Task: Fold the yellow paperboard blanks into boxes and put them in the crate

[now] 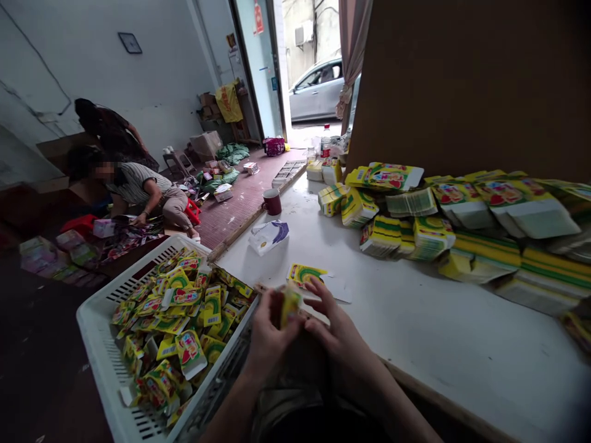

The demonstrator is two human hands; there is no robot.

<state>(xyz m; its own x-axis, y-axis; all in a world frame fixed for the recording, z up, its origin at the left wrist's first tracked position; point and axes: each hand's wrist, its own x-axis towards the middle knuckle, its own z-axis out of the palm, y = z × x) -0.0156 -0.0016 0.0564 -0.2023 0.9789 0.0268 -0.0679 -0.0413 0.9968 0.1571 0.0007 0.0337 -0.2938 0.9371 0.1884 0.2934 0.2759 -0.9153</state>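
Head view | lower centre: my left hand [269, 329] holds a small yellow-green carton [290, 307]; my right hand [339, 326], fingers spread, beside it | lower left: filled white plastic crate [98, 344]

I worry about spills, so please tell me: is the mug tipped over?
No, the mug stands upright on the white table, near its edge.

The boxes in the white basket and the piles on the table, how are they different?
The boxes in the basket lie jumbled; the piles on the table are stacked together. Some boxes look puffed out; those in the piles look flat. Both show yellow, green and white.
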